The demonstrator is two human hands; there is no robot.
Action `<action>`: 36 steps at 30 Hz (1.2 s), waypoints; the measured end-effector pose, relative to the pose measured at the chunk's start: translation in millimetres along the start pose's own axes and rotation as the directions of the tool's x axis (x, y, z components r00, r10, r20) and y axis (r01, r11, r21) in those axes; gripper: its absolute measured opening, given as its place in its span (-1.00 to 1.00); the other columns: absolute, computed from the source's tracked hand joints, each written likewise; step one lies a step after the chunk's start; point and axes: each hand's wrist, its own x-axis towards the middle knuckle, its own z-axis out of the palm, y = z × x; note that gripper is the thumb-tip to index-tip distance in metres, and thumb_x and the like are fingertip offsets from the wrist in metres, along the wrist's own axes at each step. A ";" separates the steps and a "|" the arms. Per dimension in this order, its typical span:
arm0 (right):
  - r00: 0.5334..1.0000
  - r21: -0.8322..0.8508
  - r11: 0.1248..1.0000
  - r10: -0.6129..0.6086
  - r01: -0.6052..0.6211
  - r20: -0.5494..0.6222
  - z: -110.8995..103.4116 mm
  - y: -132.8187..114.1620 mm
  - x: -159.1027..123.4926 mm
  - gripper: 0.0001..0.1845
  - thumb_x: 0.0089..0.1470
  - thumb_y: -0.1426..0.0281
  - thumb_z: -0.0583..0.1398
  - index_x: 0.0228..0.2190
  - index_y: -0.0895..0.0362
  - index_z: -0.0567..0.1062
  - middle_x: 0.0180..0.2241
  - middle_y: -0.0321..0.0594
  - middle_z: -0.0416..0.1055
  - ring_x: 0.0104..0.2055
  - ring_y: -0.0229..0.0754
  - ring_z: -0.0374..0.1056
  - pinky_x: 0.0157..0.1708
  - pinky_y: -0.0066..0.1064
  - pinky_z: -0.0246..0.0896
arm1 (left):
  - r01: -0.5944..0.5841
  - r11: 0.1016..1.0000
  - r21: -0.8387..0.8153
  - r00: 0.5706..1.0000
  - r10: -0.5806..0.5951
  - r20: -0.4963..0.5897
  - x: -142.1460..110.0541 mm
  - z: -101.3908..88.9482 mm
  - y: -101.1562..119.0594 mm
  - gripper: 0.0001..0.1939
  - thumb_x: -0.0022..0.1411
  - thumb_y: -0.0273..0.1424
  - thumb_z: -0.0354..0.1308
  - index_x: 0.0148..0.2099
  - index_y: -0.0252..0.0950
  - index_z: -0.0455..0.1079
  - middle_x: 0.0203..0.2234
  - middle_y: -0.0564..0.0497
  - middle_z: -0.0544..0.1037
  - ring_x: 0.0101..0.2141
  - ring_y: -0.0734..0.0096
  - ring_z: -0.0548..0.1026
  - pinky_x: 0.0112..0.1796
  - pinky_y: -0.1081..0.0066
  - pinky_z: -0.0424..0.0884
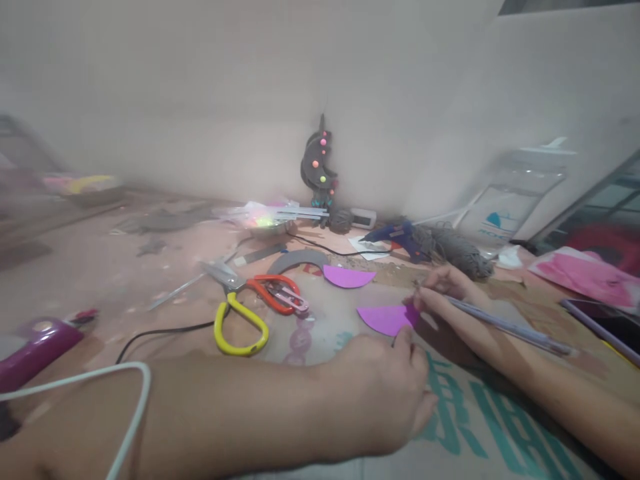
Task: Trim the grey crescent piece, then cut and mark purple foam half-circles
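My right hand [453,303] is closed, its fingertips at the right end of a purple half-circle cutout [385,319], with a pale pen [510,325] tucked in the same hand and slanting back along the forearm. From the left, my left forearm crosses the front of the table. My left hand [383,393] is curled, thumb and finger pinched at the cutout's lower edge; a tiny dark bit shows there, too blurred to name. Just beyond lies a second purple half-circle [349,276], touching a grey curved piece [300,260]. Scissors [240,307] with one red and one yellow handle lie open to the left.
A pink hair clip [293,298] rests at the scissors' red handle. Behind are a blue glue gun [400,237], grey yarn [455,250], a decorated grey moon [317,163] and a clear bottle [510,200]. A phone [607,327] lies right; a white cable [143,393] crosses my left forearm.
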 end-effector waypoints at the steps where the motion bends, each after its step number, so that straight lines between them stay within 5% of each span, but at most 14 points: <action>1: 1.000 0.010 1.000 0.009 -0.009 0.009 0.8 0.6 -0.8 -0.70 0.03 0.24 0.35 -0.35 0.02 0.33 -0.51 -0.35 0.43 -0.46 -0.22 0.42 -0.45 -0.42 0.34 | 0.003 1.000 -0.004 1.000 -0.003 0.015 -0.3 -0.5 0.2 -0.56 0.45 -0.24 -0.12 0.03 -0.36 0.50 -0.03 -0.30 0.57 -0.28 0.18 0.57 -0.54 0.33 0.37; 12: 0.984 -0.252 0.955 -0.126 0.155 0.127 -7.8 -8.1 -0.6 -0.82 0.09 0.26 0.30 -0.32 0.07 0.45 -0.41 -0.31 0.44 -0.44 -0.27 0.34 -0.44 -0.44 0.23 | -0.020 1.000 0.014 0.998 0.020 0.063 2.5 -3.0 -1.8 -0.56 0.43 -0.24 -0.06 0.08 -0.45 0.47 0.00 -0.34 0.56 -0.51 0.32 0.55 -0.63 0.38 0.33; 19: 0.990 -0.241 0.969 -0.019 0.052 0.139 -5.7 -8.9 1.7 -0.81 0.16 0.23 0.21 -0.37 0.08 0.40 -0.56 -0.37 0.40 -0.56 -0.31 0.25 -0.52 -0.43 0.12 | -0.008 1.000 0.003 0.997 0.008 0.079 0.3 -0.4 -1.5 -0.58 0.40 -0.27 -0.02 0.09 -0.43 0.46 0.05 -0.34 0.53 -0.54 0.33 0.53 -0.65 0.37 0.31; 31: 0.991 -0.232 0.970 -0.046 0.074 0.124 -3.3 -13.8 -2.6 -0.86 0.10 0.31 0.21 -0.38 0.08 0.34 -0.51 -0.40 0.33 -0.50 -0.31 0.24 -0.47 -0.43 0.13 | 0.031 0.999 -0.022 0.977 -0.025 0.213 5.5 -4.0 -2.3 -0.50 0.45 -0.25 -0.11 0.17 -0.51 0.42 0.03 -0.38 0.54 -0.16 -0.05 0.55 -0.27 0.09 0.51; 36: 0.996 -0.251 0.967 -0.010 0.033 0.093 -1.9 -16.5 -3.9 -0.85 0.08 0.30 0.22 -0.39 0.08 0.34 -0.52 -0.40 0.33 -0.51 -0.30 0.24 -0.45 -0.41 0.15 | 0.062 0.998 0.011 0.984 -0.063 0.165 2.0 -0.6 0.6 -0.48 0.46 -0.24 -0.14 0.17 -0.53 0.41 0.01 -0.43 0.54 -0.10 -0.09 0.55 -0.17 0.05 0.50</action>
